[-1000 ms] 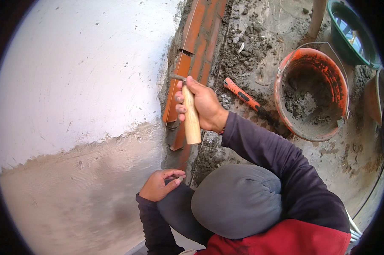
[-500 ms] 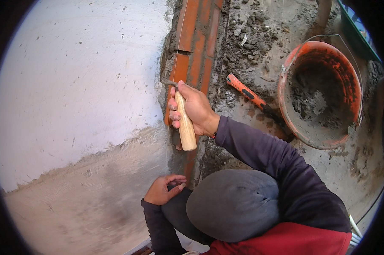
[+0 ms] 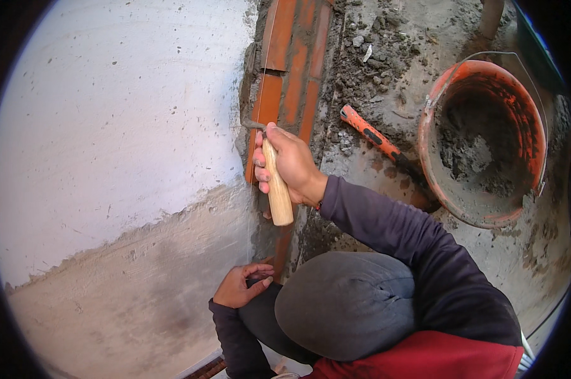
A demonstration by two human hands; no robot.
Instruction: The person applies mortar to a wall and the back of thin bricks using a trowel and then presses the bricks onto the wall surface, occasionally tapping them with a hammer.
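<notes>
My right hand [image 3: 288,167] grips the wooden handle of a trowel [image 3: 278,202] over a row of orange bricks [image 3: 266,98] bedded in grey mortar along the white wall; its bent metal neck shows, while the blade is hidden. A thin string runs along the bricks. My left hand [image 3: 238,287] rests on my grey-clad knee with fingers loosely bent and apart, holding nothing. Right of the bricks lies a tool with an orange-and-black handle [image 3: 367,131], its dark end beside the bucket.
An orange bucket [image 3: 437,170] with mortar inside stands on the mortar-spattered floor [image 3: 500,246] at right. Part of a green tub [image 3: 535,44] shows at the upper right, beside an upright brownish post [image 3: 491,19]. The white wall [image 3: 108,114] borders the left side, rougher and grey lower down.
The view has shifted, so the bucket and tub sit farther right. My right hand, still gripping the trowel, has moved slightly back toward me along the bricks. My left hand stays on the knee.
</notes>
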